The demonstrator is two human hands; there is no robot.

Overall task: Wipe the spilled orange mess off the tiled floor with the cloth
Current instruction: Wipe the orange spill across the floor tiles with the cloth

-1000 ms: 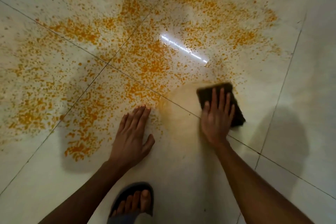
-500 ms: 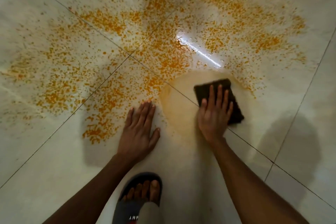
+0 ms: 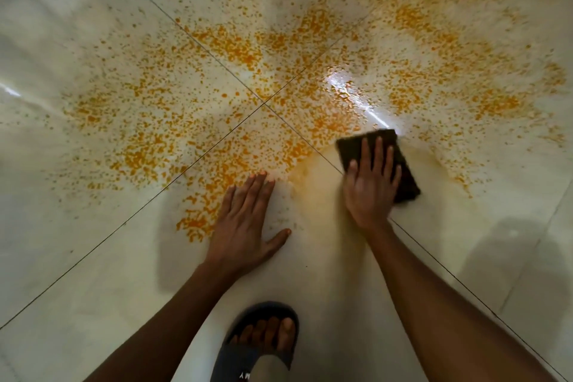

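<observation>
Straight right-hand fingers (image 3: 379, 152) press flat atop the dark cloth (image 3: 406, 177).

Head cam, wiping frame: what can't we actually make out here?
- Orange mess: runs off the top and right edges of the head view, so its full extent is unknown.
- Cloth: its near part is covered by the right hand; its underside is unseen.
- Floor under the left hand: hidden by the flat palm.
- Sandal: cut off by the bottom edge; its lettering is only partly visible.
</observation>
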